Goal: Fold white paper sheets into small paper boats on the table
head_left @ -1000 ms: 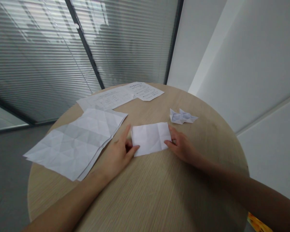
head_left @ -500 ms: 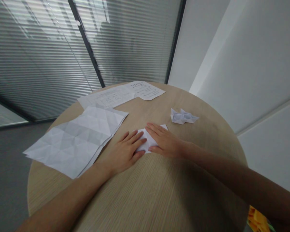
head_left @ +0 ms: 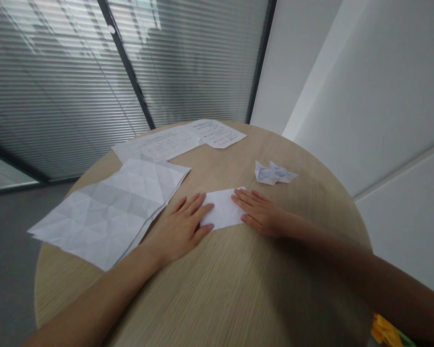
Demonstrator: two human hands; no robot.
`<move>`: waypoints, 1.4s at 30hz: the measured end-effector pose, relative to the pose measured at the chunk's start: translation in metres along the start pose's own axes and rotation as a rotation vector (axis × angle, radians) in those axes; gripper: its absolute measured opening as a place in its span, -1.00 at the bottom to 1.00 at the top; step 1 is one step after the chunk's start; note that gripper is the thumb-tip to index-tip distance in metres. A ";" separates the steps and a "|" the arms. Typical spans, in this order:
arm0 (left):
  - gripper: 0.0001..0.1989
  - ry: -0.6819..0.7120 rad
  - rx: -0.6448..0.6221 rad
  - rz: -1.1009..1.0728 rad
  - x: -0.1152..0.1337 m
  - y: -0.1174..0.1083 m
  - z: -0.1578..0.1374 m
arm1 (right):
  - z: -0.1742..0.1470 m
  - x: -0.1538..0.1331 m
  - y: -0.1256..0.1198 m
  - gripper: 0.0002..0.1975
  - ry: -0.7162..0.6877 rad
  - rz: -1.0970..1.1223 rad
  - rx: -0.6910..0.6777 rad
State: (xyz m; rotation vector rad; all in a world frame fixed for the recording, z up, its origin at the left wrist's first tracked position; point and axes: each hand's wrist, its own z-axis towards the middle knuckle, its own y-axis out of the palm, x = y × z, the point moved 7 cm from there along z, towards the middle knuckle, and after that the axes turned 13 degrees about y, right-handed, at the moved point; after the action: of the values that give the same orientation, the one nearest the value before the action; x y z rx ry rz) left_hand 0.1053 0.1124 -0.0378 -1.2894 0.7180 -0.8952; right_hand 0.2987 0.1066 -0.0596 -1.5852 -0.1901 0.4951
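Observation:
A folded white sheet of paper (head_left: 223,208), roughly rectangular, lies flat on the round wooden table (head_left: 202,299). My left hand (head_left: 183,224) rests palm down at its left end, fingertips on the paper and fingers spread. On the right end lies my right hand (head_left: 258,211), flat, with its fingers stretched out over the paper. Both hands are open, and the paper's two ends are partly hidden under them. Beyond my right hand stands a small folded paper boat shape (head_left: 275,173) with pointed tips.
Creased white sheets (head_left: 112,207) lie stacked at the left, hanging slightly over the table edge. Printed pages (head_left: 217,134) lie at the far edge. Window blinds (head_left: 202,62) and a white wall (head_left: 390,96) stand behind. Something yellow (head_left: 386,332) shows at the lower right.
My right hand has slid to the right across the folded paper, uncovering its middle. My left hand has stayed nearly in place at the left end.

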 end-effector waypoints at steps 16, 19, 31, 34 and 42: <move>-0.18 -0.157 0.328 -0.154 -0.011 -0.018 -0.006 | -0.006 0.003 -0.022 -0.04 0.150 0.356 0.342; -0.23 -0.137 0.494 -0.204 -0.008 -0.028 -0.010 | -0.009 0.003 -0.032 -0.06 0.172 0.294 0.478; -0.77 0.505 0.429 0.232 0.067 -0.047 -0.005 | -0.037 -0.044 -0.033 -0.53 -0.257 -0.048 0.225; -0.79 0.466 0.397 0.176 0.063 -0.039 0.001 | -0.031 -0.043 -0.024 -0.63 -0.269 0.020 0.133; -0.80 0.342 0.351 -0.007 0.042 -0.026 0.003 | -0.028 -0.030 -0.031 -0.76 -0.197 0.187 0.073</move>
State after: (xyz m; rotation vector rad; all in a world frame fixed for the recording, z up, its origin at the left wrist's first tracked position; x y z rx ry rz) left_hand 0.1247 0.0756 -0.0104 -0.8378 0.7789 -1.2047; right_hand 0.2895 0.0720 -0.0233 -1.4897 -0.1716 0.7972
